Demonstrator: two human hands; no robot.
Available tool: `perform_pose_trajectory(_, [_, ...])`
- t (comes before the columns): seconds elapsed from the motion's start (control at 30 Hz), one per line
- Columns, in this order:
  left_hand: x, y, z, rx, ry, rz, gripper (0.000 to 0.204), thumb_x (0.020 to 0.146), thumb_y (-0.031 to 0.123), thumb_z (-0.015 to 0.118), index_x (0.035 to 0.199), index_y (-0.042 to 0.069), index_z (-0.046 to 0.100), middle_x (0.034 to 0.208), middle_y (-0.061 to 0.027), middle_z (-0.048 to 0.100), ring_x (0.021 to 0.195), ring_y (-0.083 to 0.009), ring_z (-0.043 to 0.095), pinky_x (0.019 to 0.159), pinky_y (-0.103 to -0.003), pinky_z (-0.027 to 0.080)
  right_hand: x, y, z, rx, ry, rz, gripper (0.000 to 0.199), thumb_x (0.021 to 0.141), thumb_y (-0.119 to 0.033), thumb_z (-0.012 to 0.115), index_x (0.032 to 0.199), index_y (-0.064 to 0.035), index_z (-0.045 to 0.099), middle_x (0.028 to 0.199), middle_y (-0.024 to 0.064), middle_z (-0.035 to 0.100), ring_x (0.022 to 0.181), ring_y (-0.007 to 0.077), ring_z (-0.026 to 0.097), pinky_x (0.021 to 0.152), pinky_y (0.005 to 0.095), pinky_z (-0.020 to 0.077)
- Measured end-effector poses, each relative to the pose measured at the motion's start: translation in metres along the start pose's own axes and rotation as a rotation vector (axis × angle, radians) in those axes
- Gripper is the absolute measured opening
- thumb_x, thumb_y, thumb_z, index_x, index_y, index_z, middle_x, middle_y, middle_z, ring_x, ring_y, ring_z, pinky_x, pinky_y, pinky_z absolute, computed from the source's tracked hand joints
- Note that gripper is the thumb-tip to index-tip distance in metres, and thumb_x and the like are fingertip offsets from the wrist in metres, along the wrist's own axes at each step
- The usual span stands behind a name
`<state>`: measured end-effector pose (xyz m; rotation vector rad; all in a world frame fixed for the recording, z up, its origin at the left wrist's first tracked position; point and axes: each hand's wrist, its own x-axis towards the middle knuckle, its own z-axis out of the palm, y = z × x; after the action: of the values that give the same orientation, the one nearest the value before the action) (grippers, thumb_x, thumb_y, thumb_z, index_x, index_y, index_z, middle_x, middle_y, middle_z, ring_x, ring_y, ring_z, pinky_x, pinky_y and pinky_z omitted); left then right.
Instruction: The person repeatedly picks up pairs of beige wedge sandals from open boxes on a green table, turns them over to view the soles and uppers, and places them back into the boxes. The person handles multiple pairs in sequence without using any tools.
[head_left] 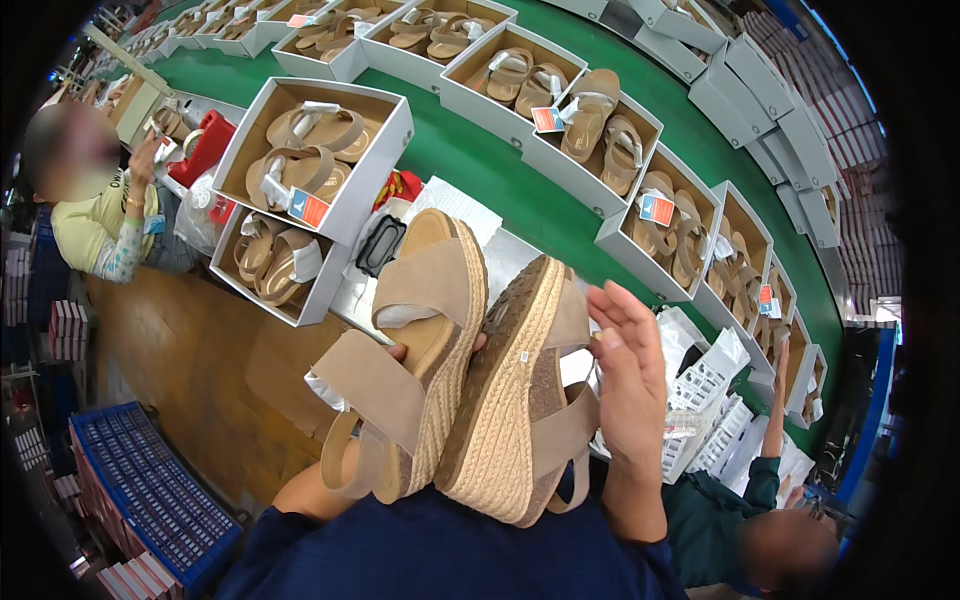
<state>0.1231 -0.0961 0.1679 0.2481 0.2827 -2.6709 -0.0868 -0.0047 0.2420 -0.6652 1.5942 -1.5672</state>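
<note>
Two beige wedge sandals with woven rope-covered soles are held up in front of me. The left sandal point(425, 270) shows its footbed and crossed wide straps. Beside it the right sandal point(510, 400) is turned on its side, its wedge towards me. My left hand point(397, 352) grips the left sandal from behind; only bits of its fingers show, and the rest is hidden. My right hand point(632, 375) is beside the right sandal's front strap, fingers stretched out and thumb close to the strap. Whether the thumb touches it I cannot tell.
White boxes of similar sandals point(310, 150) are stacked at the left; more open boxes point(590, 140) line a green conveyor point(550, 215). A black handled object point(380, 245) lies on the bench. Co-workers sit left and right. A blue crate point(150, 480) stands lower left.
</note>
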Motion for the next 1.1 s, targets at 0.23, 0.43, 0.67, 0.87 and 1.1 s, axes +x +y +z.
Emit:
perform_pose_trajectory(0.23, [0.009,0.013,0.023,-0.041,-0.005,0.014,0.075,0.089,0.044,0.053,0.146,0.003,0.027,0.142,-0.0221,0.042,0.127,-0.0357,0.047,0.106,-0.048,0.043,-0.008,0.006,-0.025,-0.067,0.238,-0.078,0.032,0.096,-0.005,0.050,0.127,0.0018,0.050,0.125,0.0122,0.057,0.119,0.0188,0.052,0.102,0.0323,0.0383])
perform_pose_trajectory(0.43, [0.033,0.013,0.043,0.095,-0.198,0.156,0.075,0.089,0.043,0.053,0.147,0.003,0.026,0.143,-0.0220,0.041,0.130,-0.0371,0.044,0.108,-0.050,0.039,-0.013,0.024,-0.032,-0.009,0.195,-0.037,0.032,0.096,-0.008,0.052,0.127,0.0019,0.051,0.125,0.0131,0.057,0.117,0.0195,0.053,0.101,0.0320,0.0402])
perform_pose_trajectory(0.67, [0.055,0.021,0.071,0.127,-0.444,0.133,0.079,0.089,0.042,0.055,0.149,0.003,0.022,0.147,-0.0235,0.037,0.136,-0.0370,0.037,0.114,-0.050,0.031,-0.008,0.018,-0.029,0.160,0.128,-0.103,0.032,0.097,-0.007,0.052,0.127,0.0044,0.049,0.118,0.0113,0.058,0.110,0.0159,0.054,0.099,0.0304,0.0409])
perform_pose_trajectory(0.87, [0.056,0.007,0.098,0.318,-0.185,0.264,0.071,0.084,0.038,0.059,0.142,0.002,0.038,0.134,-0.0218,0.051,0.119,-0.0375,0.055,0.096,-0.049,0.052,-0.008,0.028,-0.042,0.195,0.099,-0.045,0.029,0.098,-0.010,0.051,0.125,0.0028,0.050,0.119,0.0102,0.058,0.109,0.0165,0.054,0.098,0.0333,0.0422])
perform_pose_trajectory(1.1, [0.063,-0.018,0.094,0.621,0.161,0.188,0.056,0.092,0.043,0.052,0.132,0.003,0.050,0.123,-0.0149,0.060,0.104,-0.0275,0.064,0.091,-0.041,0.055,-0.009,0.048,-0.060,0.302,-0.015,0.212,0.035,0.095,-0.014,0.058,0.125,0.0022,0.052,0.122,0.0068,0.058,0.110,0.0169,0.055,0.097,0.0351,0.0437])
